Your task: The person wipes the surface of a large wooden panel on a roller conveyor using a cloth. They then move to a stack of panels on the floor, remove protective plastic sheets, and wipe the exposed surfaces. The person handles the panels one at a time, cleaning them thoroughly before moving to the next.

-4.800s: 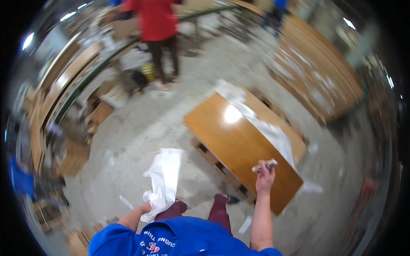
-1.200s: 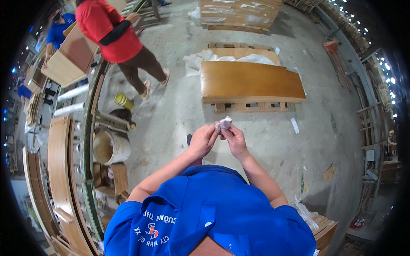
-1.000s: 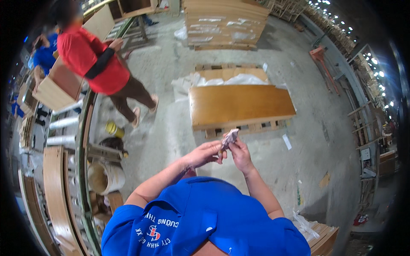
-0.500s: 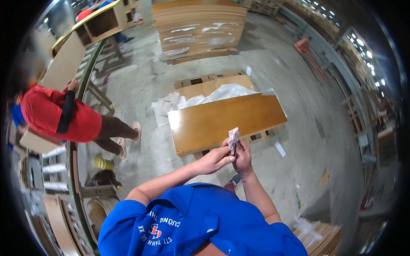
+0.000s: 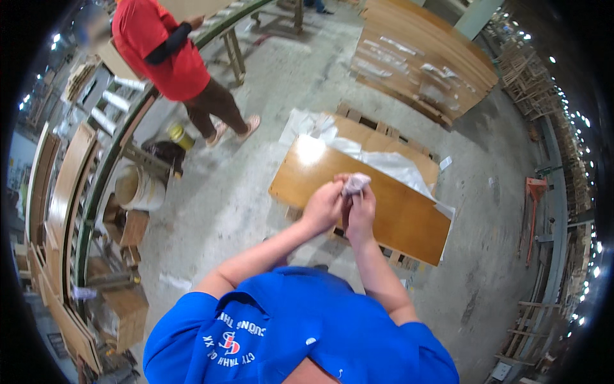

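A crumpled, pinkish-white rag is pinched between my two hands in front of my chest. My left hand grips it from the left with bent fingers, and my right hand closes round it from the right. Behind and below them lies a glossy brown wooden panel, slanting across the view. White plastic foam sheeting and a sheet of brown cardboard lie under and beyond the panel, on a low wooden pallet.
A tall stack of wooden panels stands at the far side. On the left, a person in a red shirt is beside a roller conveyor. Near it are a white bucket and cardboard boxes. An orange pallet jack stands at the right.
My view has turned left, so the panel now slants and the red-shirted person appears higher. Both hands keep hold of the rag, and my left hand has closed in nearer to it.
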`<action>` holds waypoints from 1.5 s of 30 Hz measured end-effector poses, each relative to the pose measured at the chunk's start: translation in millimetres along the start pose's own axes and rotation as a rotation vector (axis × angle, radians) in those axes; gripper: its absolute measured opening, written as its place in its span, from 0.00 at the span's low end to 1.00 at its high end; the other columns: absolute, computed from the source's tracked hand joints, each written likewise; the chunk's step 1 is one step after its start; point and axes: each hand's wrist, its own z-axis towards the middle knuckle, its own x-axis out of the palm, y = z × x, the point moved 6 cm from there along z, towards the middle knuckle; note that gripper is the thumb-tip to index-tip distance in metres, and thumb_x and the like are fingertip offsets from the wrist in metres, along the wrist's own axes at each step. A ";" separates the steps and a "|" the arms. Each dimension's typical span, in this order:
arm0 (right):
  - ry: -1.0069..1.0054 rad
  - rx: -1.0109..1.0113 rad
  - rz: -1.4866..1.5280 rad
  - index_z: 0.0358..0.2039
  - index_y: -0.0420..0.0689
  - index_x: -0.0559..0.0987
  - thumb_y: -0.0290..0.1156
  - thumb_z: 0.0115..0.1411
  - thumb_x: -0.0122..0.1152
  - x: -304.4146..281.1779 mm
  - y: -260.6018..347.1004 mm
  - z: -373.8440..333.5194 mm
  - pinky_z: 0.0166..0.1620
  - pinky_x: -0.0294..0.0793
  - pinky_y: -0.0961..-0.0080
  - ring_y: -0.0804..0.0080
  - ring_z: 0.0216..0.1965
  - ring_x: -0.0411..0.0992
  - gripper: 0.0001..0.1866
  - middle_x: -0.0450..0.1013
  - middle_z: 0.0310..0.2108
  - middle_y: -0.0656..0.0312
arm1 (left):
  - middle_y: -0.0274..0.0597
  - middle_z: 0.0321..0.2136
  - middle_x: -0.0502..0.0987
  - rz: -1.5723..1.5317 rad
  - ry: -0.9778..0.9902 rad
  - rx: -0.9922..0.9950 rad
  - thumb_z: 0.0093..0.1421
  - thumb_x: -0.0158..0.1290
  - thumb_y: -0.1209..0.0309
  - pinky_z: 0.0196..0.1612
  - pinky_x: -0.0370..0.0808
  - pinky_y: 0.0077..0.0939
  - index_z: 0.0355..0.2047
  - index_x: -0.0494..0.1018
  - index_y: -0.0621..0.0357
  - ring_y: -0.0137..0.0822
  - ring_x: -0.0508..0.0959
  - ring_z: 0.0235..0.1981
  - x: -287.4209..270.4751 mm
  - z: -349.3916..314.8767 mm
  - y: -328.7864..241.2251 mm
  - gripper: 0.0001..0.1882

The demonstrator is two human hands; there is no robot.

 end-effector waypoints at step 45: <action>0.403 0.467 0.252 0.41 0.38 0.73 0.34 0.65 0.42 -108.3 7.6 27.3 0.43 0.73 0.74 0.70 0.41 0.72 0.15 0.73 0.40 0.53 | 0.40 0.26 0.72 -0.255 0.014 -0.275 0.63 0.43 0.67 0.35 0.68 0.27 0.31 0.70 0.62 0.34 0.72 0.31 108.3 -3.0 -18.2 0.11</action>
